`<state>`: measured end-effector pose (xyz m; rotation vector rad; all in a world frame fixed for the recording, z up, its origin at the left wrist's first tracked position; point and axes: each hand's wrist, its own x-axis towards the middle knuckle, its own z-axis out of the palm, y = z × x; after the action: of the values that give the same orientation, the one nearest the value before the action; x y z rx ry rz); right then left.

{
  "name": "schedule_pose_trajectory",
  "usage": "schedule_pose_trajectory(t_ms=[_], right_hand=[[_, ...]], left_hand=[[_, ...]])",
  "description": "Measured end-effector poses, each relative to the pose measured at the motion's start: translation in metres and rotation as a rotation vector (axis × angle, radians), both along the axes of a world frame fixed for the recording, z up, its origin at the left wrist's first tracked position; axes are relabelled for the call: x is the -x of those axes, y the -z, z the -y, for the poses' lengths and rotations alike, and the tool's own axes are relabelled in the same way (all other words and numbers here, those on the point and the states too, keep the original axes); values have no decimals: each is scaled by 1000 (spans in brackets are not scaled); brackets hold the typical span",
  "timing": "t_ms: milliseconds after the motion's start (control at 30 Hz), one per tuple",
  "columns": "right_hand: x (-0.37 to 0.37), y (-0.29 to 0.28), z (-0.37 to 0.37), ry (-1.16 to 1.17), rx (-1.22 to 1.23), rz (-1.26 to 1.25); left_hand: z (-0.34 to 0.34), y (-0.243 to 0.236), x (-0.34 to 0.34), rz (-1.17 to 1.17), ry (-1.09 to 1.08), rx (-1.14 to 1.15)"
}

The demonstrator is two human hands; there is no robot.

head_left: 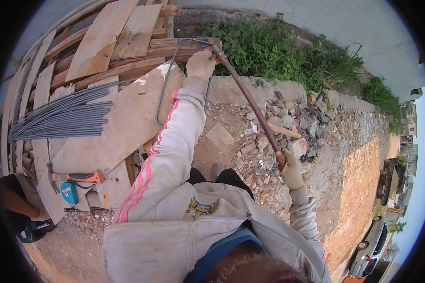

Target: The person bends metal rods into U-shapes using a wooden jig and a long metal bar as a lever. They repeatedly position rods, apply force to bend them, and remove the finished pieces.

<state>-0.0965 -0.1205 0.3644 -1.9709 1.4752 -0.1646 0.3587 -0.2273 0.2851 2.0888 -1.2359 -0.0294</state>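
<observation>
My left hand point(200, 66), in a pale knitted glove, is closed on a thin steel rod point(167, 70) bent into a partly formed rectangular frame. It grips near the frame's far end, beside a small metal block point(213, 41) on the timber. My right hand point(292, 173), gloved too, is wrapped round the near end of a long rusty metal bar point(250, 99). That bar slants away to the metal block, where its far end meets the rod close to my left hand. My left fingers are partly hidden.
A bundle of straight steel rods point(66, 115) lies on planks at the left. Nearby are an orange-handled hammer point(82, 177) and a blue tape measure point(69, 192). Another person's arm point(16, 200) shows at the left edge. Broken rubble point(269, 118) covers the ground; weeds point(269, 52) line the wall.
</observation>
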Motion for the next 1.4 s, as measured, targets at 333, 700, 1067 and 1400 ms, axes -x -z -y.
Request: schedule_pose_trajectory(t_ms=[333, 700, 1067, 1400], right_hand=[[-10, -18, -23, 129, -528, 223], [35, -44, -58, 339, -1038, 443], [11, -43, -94, 302, -867, 405], [-53, -20, -177, 388, -785, 473]], left_hand=[[0, -2, 0, -3, 11, -29], [-29, -32, 10, 96, -157, -51], [-202, -24, 97, 389, 156, -157], [-195, 15, 100, 412, 110, -214]])
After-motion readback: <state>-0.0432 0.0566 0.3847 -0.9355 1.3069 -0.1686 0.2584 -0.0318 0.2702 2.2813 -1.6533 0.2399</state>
